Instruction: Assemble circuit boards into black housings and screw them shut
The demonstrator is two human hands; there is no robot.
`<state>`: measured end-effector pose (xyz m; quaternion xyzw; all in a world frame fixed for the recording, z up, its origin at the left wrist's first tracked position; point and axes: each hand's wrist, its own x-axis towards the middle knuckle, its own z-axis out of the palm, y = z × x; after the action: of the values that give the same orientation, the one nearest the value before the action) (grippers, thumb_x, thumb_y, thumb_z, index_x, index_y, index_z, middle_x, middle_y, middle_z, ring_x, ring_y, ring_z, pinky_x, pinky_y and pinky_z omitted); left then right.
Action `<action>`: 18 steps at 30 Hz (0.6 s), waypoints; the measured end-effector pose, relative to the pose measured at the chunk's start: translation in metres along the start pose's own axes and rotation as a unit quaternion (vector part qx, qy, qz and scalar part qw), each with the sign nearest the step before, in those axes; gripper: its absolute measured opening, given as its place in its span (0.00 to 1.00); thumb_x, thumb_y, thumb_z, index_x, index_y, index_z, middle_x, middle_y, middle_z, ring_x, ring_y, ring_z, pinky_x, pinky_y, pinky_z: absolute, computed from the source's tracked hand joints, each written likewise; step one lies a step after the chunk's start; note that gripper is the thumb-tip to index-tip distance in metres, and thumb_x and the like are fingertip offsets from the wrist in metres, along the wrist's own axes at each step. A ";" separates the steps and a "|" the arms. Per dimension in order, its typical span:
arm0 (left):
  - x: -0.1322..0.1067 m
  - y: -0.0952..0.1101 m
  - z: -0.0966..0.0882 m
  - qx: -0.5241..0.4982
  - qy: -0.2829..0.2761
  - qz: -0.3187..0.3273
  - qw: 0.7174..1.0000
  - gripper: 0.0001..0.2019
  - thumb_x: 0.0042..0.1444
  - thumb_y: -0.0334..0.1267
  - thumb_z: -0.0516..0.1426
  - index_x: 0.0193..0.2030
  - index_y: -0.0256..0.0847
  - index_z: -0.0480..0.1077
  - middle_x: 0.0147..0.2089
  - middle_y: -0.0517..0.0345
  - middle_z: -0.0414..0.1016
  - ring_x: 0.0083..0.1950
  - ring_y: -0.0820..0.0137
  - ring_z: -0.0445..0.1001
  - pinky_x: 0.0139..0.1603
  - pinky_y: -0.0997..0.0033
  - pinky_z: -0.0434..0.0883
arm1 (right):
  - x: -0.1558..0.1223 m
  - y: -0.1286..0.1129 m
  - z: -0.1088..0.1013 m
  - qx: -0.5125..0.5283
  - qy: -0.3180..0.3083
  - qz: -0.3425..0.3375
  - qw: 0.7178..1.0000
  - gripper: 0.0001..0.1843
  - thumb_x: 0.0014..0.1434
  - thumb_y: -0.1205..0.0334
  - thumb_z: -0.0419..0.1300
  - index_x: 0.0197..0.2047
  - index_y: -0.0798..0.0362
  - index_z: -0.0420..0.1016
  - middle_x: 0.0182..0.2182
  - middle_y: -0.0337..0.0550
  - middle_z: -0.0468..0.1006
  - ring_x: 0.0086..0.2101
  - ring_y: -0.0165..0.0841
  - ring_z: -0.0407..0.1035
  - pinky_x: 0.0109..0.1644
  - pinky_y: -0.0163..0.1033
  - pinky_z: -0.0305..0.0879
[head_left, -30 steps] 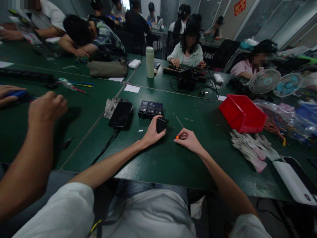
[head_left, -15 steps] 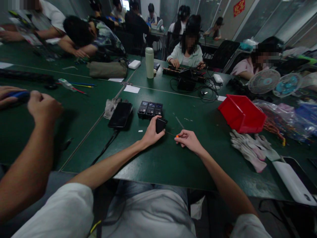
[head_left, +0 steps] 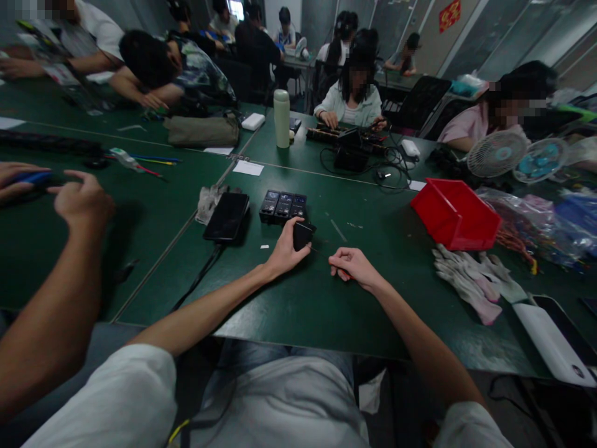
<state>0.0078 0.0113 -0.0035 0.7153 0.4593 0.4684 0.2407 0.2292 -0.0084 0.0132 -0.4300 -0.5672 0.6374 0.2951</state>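
Note:
My left hand (head_left: 286,250) grips a small black box-shaped device (head_left: 302,235) and holds it down on the green table (head_left: 298,298). My right hand (head_left: 353,267) is closed in a pinch on a thin screwdriver with an orange handle (head_left: 342,272). Its metal tip points left toward the black device. A row of three similar black devices (head_left: 283,205) stands just beyond my left hand. A black phone (head_left: 227,215) lies to their left.
A red plastic bin (head_left: 456,213) and white work gloves (head_left: 471,277) lie to the right. A white slab (head_left: 553,344) sits at the right edge. A co-worker's arm and closed hand (head_left: 81,200) reach in from the left. Other people sit across the tables.
My right hand has rolled over the screwdriver, so the orange handle is now mostly hidden. The co-worker's hand at left has shifted further left and opened a little.

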 end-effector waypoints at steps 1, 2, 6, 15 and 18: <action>0.000 0.000 0.000 -0.001 0.001 0.001 1.000 0.29 0.51 0.35 0.58 0.59 0.43 0.52 0.53 0.50 0.63 0.52 0.63 0.67 0.54 0.60 0.66 | 0.000 0.000 0.000 -0.007 0.005 -0.003 1.000 0.18 0.53 0.49 0.63 0.31 0.56 0.67 0.21 0.40 0.77 0.14 0.21 0.59 0.16 0.27 0.50; 0.000 0.000 0.000 -0.002 0.002 0.001 1.000 0.29 0.51 0.35 0.58 0.59 0.43 0.52 0.53 0.50 0.63 0.51 0.64 0.67 0.53 0.60 0.66 | 0.000 0.000 0.001 -0.016 0.010 -0.006 1.000 0.18 0.53 0.49 0.63 0.31 0.56 0.67 0.21 0.40 0.77 0.14 0.21 0.59 0.16 0.27 0.50; 0.000 0.000 -0.001 -0.002 0.004 0.003 1.000 0.29 0.52 0.35 0.58 0.59 0.43 0.52 0.53 0.51 0.63 0.51 0.64 0.67 0.53 0.60 0.66 | -0.001 0.000 0.003 -0.057 0.034 -0.027 0.997 0.18 0.53 0.49 0.63 0.33 0.56 0.68 0.21 0.40 0.76 0.15 0.21 0.59 0.16 0.27 0.51; 0.001 -0.004 0.001 0.001 0.013 0.001 1.000 0.30 0.51 0.35 0.58 0.60 0.44 0.51 0.52 0.51 0.64 0.50 0.65 0.67 0.52 0.60 0.66 | -0.003 -0.001 0.006 -0.113 0.077 -0.064 0.989 0.19 0.50 0.47 0.65 0.31 0.54 0.66 0.19 0.37 0.72 0.16 0.24 0.61 0.16 0.28 0.53; 0.000 -0.005 0.002 -0.004 0.011 -0.002 1.000 0.30 0.51 0.35 0.58 0.60 0.44 0.51 0.50 0.52 0.65 0.47 0.66 0.68 0.51 0.61 0.67 | -0.003 0.000 0.007 -0.126 0.089 -0.077 0.985 0.20 0.50 0.46 0.65 0.30 0.54 0.66 0.20 0.38 0.72 0.18 0.27 0.65 0.17 0.29 0.56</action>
<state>0.0075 0.0142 -0.0080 0.7086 0.4615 0.4771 0.2392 0.2247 -0.0139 0.0133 -0.4733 -0.6460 0.4954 0.3364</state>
